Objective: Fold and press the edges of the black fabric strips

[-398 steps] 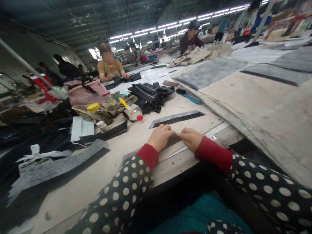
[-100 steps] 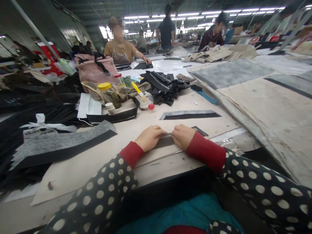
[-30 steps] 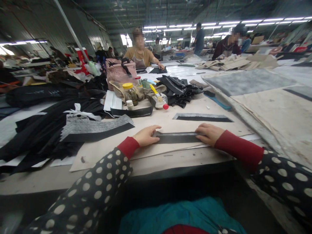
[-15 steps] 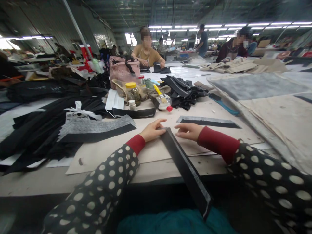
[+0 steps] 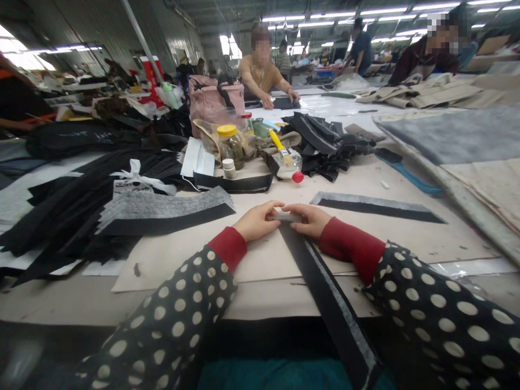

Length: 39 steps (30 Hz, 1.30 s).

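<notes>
A long black fabric strip (image 5: 329, 295) with a grey band along one edge runs from both hands toward me and hangs over the table's front edge. My left hand (image 5: 257, 221) pinches its far end, thumb and fingers closed together. Facing it, my right hand (image 5: 309, 220) grips the same end from the right, fingertips almost touching the left ones. A pale grey bit of the strip's end shows between the fingers; whether it is folded I cannot tell. Left of my hands lies a fanned stack of grey-and-black strips (image 5: 170, 212). To the right rests a single grey-and-black strip (image 5: 377, 207).
Beyond my hands stand a yellow-lidded jar (image 5: 231, 147), a small white bottle (image 5: 229, 168) and a yellow-handled brush (image 5: 280, 145) on a clear bottle. Dark strips (image 5: 325, 142) are heaped behind. A pink bag (image 5: 215, 103) sits farther back. A co-worker (image 5: 266, 70) works across the table.
My right hand has moved left and closed on the strip's far end beside my left hand. The view has shifted, so background things appear farther right.
</notes>
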Tool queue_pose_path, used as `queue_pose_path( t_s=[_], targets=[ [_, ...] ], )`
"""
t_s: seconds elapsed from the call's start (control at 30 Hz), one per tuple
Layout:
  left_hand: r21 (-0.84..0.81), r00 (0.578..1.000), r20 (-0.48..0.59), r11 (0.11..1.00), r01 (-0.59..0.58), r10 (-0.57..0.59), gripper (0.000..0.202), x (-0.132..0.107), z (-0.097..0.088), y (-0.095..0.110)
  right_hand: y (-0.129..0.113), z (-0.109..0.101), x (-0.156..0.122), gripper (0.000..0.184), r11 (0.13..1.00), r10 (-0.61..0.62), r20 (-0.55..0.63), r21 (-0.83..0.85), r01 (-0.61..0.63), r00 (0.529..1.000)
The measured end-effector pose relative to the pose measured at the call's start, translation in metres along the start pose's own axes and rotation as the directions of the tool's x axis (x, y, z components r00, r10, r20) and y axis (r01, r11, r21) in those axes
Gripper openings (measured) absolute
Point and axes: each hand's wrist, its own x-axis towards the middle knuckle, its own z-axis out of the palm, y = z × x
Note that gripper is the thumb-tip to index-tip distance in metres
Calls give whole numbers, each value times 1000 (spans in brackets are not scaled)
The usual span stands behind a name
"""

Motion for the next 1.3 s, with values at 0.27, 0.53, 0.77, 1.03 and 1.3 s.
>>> queue_pose_path(
  t_s=[0.27,0.53,0.77,1.03,1.3],
  targets=[
    [290,993,-105,957,-23,56,21,1,2,1,3,-1,2,29,950,-180,-33,-266,165,983],
    [297,984,-150,953,-49,98,22,1,4,-2,-9,-3,3,27,951,-111,-31,-295,97,993],
    [291,984,-141,954,-66,111,23,1,4,-3,-14,-3,3,31,964,-41,-39,-265,29,998],
    [382,980,-58,911,-153,189,24,2,0,-3,-14,-2,3,23,952,-98,-23,-292,88,995],
    [562,966,133,786,-257,220,29,-5,-10,1,-24,-3,-1,27,853,-128,111,-494,167,986]
  ],
)
